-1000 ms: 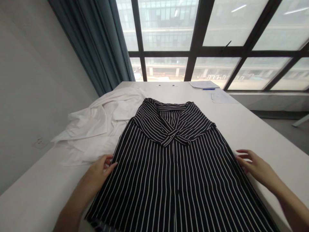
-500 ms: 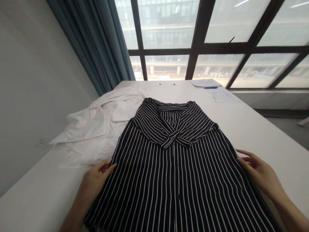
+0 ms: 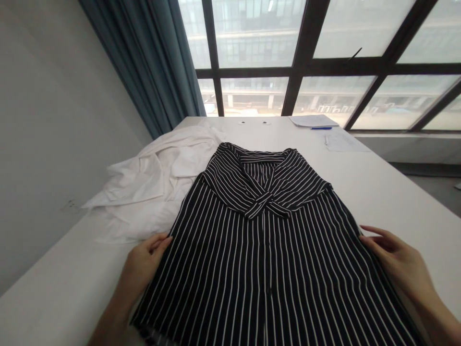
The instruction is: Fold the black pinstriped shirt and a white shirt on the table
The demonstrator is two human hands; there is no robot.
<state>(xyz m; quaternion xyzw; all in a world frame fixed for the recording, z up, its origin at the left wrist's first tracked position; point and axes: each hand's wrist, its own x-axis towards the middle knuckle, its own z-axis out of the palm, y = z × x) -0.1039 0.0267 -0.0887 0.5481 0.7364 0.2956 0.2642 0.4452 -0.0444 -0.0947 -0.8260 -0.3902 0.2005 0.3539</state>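
Note:
A black skirt (image 3: 223, 259) with white stripes lies front up on the white table (image 3: 406, 211). Its front has a button line down the middle and a knotted tie (image 3: 266, 199) below the waist; the hem runs out of view at the bottom. My left hand (image 3: 144, 262) pinches the skirt's left edge between thumb and fingers. At the opposite edge, my right hand (image 3: 399, 262) holds the cloth, thumb on the side and index finger stretched out above it; its lower fingers are partly hidden.
Left of the skirt is a crumpled white cloth (image 3: 154, 182). Papers (image 3: 313, 121) and a blue pen (image 3: 321, 128) lie at the table's far right, with another sheet (image 3: 345, 143) nearer. Beyond are a blue curtain (image 3: 151, 57) and windows; a grey wall (image 3: 65, 115) rises at left.
The whole view has shifted slightly, with the scene a little further right and up. My left thumb has drawn back outward to the skirt's edge. My right hand keeps about the same place on it.

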